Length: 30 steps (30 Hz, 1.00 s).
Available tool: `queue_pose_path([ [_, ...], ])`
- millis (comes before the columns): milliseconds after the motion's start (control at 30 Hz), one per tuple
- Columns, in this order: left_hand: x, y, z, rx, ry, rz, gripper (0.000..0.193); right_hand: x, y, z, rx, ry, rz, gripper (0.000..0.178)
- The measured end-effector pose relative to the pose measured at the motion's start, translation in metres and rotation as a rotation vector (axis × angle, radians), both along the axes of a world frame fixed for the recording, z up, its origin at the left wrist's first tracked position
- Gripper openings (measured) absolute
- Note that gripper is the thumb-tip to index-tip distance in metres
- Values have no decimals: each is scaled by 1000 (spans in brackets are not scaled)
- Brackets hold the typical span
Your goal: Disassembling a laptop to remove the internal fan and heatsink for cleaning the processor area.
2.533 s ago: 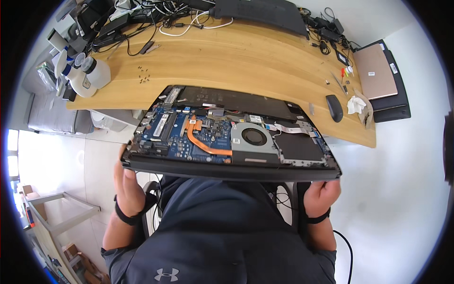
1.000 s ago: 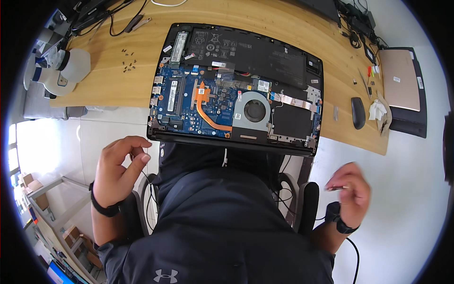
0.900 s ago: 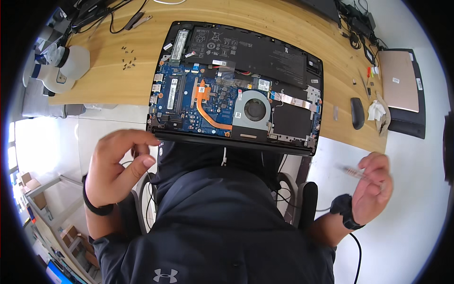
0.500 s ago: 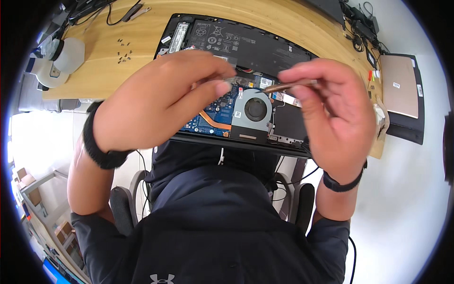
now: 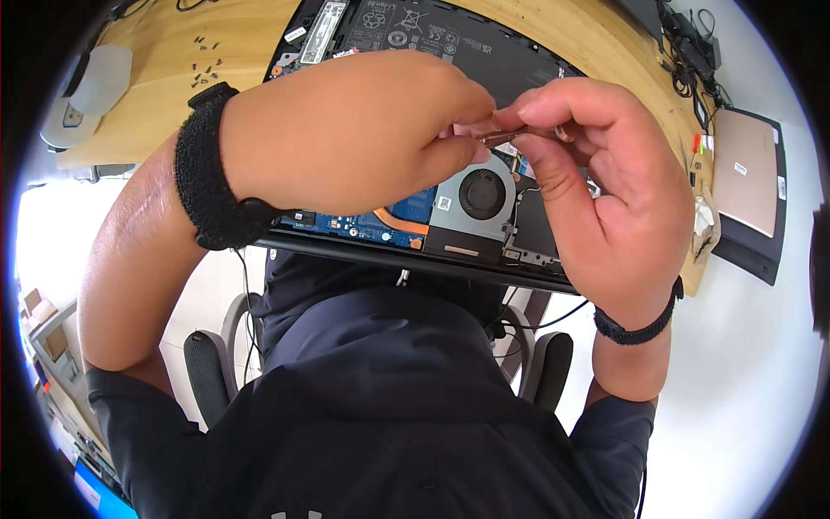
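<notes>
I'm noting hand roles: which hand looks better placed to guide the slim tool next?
Probably the right hand: it pinches the slim tool over the opened laptop. The left hand is at the tool's other end, contact unclear.

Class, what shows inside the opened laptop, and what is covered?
Visible: cooling fan, part of the copper heat pipe, patches of blue circuit board, black battery. Hidden: whatever the left hand and right hand cover.

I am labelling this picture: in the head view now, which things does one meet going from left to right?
Translucent white jar, loose dark screws, left hand, right hand, crumpled white tissue, flat rose-gold panel.
</notes>
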State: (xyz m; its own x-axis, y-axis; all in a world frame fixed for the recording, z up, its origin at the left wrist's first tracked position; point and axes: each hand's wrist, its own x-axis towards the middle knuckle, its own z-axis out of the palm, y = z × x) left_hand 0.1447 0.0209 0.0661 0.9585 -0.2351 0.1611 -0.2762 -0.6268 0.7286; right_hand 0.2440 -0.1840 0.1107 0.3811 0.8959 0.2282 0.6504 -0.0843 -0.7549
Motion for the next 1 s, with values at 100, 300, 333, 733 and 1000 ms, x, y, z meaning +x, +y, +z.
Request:
queue_pose_path([
  [100,3,0,1,31,14,-15,19,-3,1,4,-38,-86,-43,18],
  [300,2,7,-3,27,-11,-80,19,-9,11,10,-6,-496,-53,15],
  [333,4,8,-5,19,-14,-83,19,-7,12,9,8,-534,-32,16],
  [733,-7,14,-3,-13,-25,1,19,-16,36,34,-313,-635,157,10],
  [1000,33,31,14,-291,398,-368,32,-6,27,20,-209,-458,169,10],
])
